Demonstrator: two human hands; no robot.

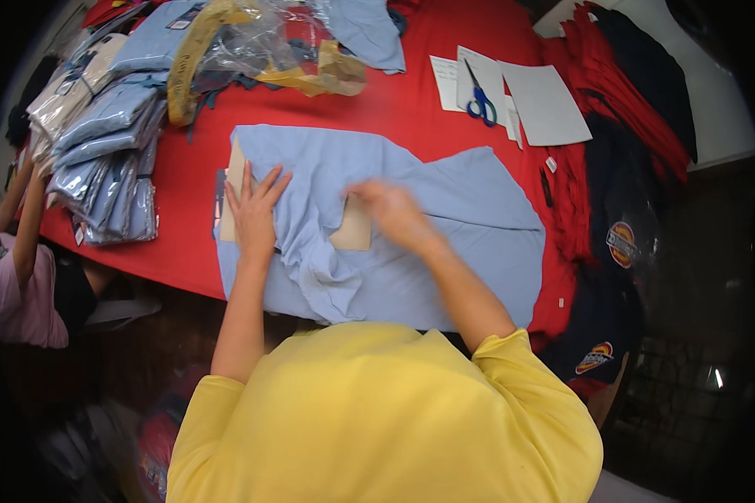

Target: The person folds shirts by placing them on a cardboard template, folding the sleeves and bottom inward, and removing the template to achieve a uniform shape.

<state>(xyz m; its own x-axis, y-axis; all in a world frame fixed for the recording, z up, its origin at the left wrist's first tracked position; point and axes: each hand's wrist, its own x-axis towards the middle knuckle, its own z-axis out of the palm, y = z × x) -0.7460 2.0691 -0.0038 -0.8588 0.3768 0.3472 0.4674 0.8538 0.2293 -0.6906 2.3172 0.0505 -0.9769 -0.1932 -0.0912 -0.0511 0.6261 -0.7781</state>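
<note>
Cardboard insert (352, 226) lay near the middle of the light blue shirt (470, 218), spread on the red tabletop (193, 180) with its long axis running left to right. Left hand (253, 214) pressed flat, fingers spread, its grip released, on the shirt over a second board's edge. Right hand (394, 214), blurred, touched the insert's right edge and was nearer; its grip could not be told.

A plain light-blue shirt (445, 210) lies over tan card (354, 228) on the red worktop (184, 210). Blue-handled scissors (481, 102) sit on white sheets (545, 105), upper right of the frame. The sleeve (226, 419) is yellow.
</note>
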